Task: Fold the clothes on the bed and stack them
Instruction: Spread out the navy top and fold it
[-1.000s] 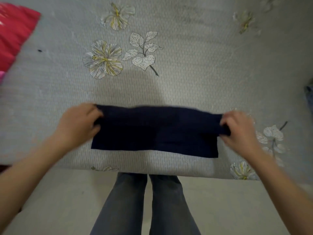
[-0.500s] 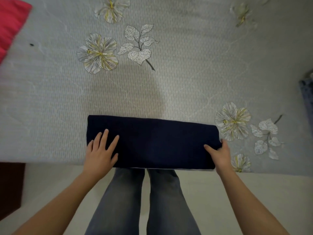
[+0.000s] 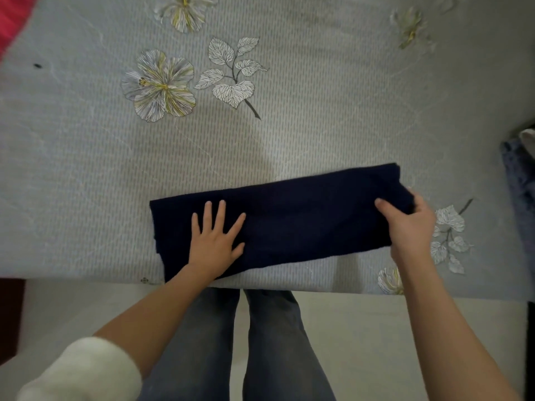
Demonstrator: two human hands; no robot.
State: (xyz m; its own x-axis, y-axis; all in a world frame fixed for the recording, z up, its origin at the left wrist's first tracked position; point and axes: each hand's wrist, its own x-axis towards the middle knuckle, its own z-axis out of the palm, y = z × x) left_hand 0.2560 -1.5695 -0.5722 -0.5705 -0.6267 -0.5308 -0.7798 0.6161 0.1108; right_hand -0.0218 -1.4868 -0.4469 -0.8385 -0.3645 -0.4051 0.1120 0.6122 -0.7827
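While L hand point(image 3: 215, 241) lies flat, fingers spread, on the left part of the folded navy garment point(image 3: 304, 221), I see R hand point(image 3: 408, 224) gripping its right end, thumb on top. The garment sits skewed near the bed point(image 3: 86, 169) edge. Risk, imo: folding w/o firm L pressure lets layers slip & slide off the near edge.

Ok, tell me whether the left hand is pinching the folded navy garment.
No, the left hand lies flat, fingers spread, on the folded navy garment; only the right hand grips its end.
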